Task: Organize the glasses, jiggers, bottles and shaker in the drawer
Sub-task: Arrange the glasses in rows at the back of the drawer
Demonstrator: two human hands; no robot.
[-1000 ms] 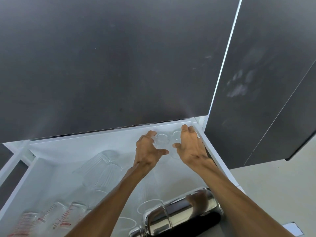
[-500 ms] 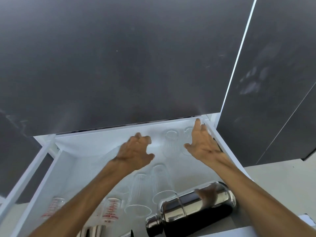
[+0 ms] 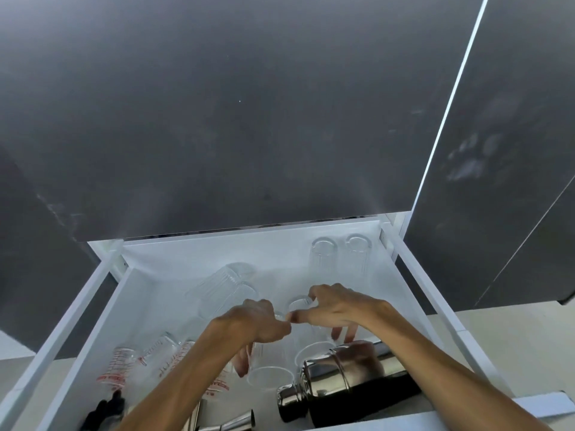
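Ribbed glasses (image 3: 269, 365) lying on their sides mid-drawer (image 3: 102, 309) are the step in hand, the left hand (image 3: 255, 321) and right hand (image 3: 336, 309) each curling around one, likely to be stood beside the two upright glasses (image 3: 340, 259) at the back right, clear of the shaker (image 3: 345, 387).

Inside the open drawer (image 3: 102, 309), the left hand (image 3: 255, 325) and right hand (image 3: 336, 309) meet at the middle, each set of fingers (image 3: 241, 367) wrapped over one of two upright glasses (image 3: 298, 340) standing side by side. Beyond the right hand's fingers, two more glasses (image 3: 339, 259) stand in the far right corner, and beyond the left hand's fingers two tumblers (image 3: 227, 287) lie on their sides. Left of the fingers lie the marked measuring glasses (image 3: 146, 359), nearer right of them lies the shaker (image 3: 345, 384), and nearest the front edge lies a jigger (image 3: 230, 424).
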